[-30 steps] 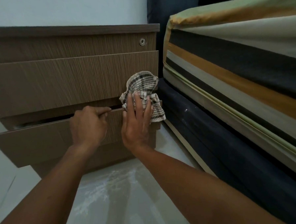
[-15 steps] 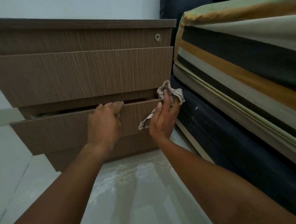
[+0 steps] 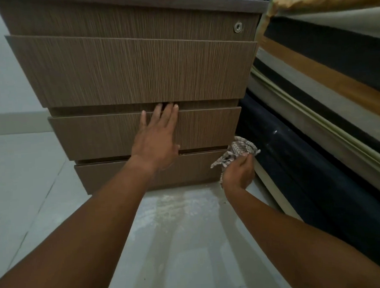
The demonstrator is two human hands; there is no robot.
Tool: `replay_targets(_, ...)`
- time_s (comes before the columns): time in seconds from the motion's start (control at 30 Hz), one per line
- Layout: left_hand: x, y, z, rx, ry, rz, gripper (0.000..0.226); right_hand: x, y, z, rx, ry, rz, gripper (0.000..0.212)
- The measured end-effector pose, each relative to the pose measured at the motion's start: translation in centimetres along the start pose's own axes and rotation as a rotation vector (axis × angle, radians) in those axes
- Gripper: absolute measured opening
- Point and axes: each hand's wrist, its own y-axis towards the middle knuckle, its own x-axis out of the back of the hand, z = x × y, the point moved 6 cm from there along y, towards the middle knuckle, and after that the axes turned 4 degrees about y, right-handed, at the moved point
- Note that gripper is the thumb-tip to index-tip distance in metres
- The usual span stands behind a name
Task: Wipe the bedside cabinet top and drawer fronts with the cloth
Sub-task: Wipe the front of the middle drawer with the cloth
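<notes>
Cabinet (image 3: 136, 69) of brown wood grain fills the upper middle of the view, standing on a pale floor (image 3: 21, 174) with a bed (image 3: 324, 81) just beside it on the right. Four fronts show: a top one with a round lock (image 3: 238, 27) near its right end, a tall second one, a third drawer (image 3: 96, 135) and a bottom drawer (image 3: 120, 176). The left hand (image 3: 157, 141) lies flat on the third drawer, fingers (image 3: 168, 114) spread straight and holding nothing, their tips reaching into the gap under the second front. The right hand (image 3: 239, 173) is lower, near the cabinet's bottom right corner, its fingers closed around a bunched checked cloth (image 3: 240, 150). The cloth sticks up above the hand, beside the right end of the bottom drawer; whether it touches the wood cannot be told. A whitish smear (image 3: 179, 208) marks the floor in front of the cabinet.
</notes>
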Motion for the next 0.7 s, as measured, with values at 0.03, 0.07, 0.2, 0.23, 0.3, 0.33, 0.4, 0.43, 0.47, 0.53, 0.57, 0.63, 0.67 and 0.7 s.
replay_targets(0.03,-0.3,0.1,0.1,0.008,0.003,0.008,0.092,0.4,-0.3,-0.2,-0.013,0.02,-0.045,0.031)
replay_targets(0.07,-0.5,0.1,0.1,0.013,0.009,0.011,0.093,0.8,-0.5,-0.5,-0.02,0.043,-0.082,0.031)
replay_targets(0.2,-0.9,-0.1,-0.2,0.021,-0.001,-0.009,0.095,1.2,-1.4,0.1,0.009,0.144,-0.161,0.03)
replay_targets(0.23,-1.1,-0.4,-0.1,0.026,-0.005,-0.025,0.096,1.2,-1.5,0.8,0.033,0.182,-0.174,0.03)
replay_targets(0.3,-1.4,-1.7,0.4,0.054,-0.021,-0.077,0.095,1.2,-1.8,3.1,0.07,0.275,-0.191,0.03)
replay_targets(0.33,-1.8,-2.6,0.7,0.068,-0.036,-0.097,0.094,1.3,-1.8,4.3,0.09,0.319,-0.201,0.031)
replay_targets(0.4,-3.3,-4.9,0.9,0.051,-0.039,-0.093,0.088,1.5,-1.7,6.7,0.178,0.373,-0.191,0.033)
replay_targets(0.43,-4.1,-6.0,0.7,0.021,-0.029,-0.072,0.084,1.6,-1.6,7.7,0.237,0.371,-0.17,0.033)
replay_targets(0.47,-4.7,-6.9,0.5,0.003,-0.023,-0.044,0.081,1.6,-1.5,8.2,0.29,0.354,-0.146,0.032)
replay_targets(0.53,-5.8,-7.9,0.4,0.063,-0.068,0.041,0.075,1.5,-1.3,8.0,0.323,0.3,-0.091,0.028)
replay_targets(0.57,-6.1,-8.0,0.6,0.12,-0.097,0.086,0.076,1.6,-1.3,7.3,0.295,0.269,-0.072,0.027)
replay_targets(0.63,-6.9,-7.8,0.9,0.213,-0.081,0.183,0.087,1.7,-1.2,5.0,0.157,0.207,-0.056,0.026)
replay_targets(0.67,-7.3,-7.7,1.1,0.245,-0.065,0.233,0.093,1.8,-1.2,3.9,0.077,0.194,-0.053,0.026)
replay_targets(0.7,-7.7,-7.6,1.3,0.271,-0.062,0.272,0.097,1.9,-1.2,3.1,0.021,0.19,-0.056,0.027)
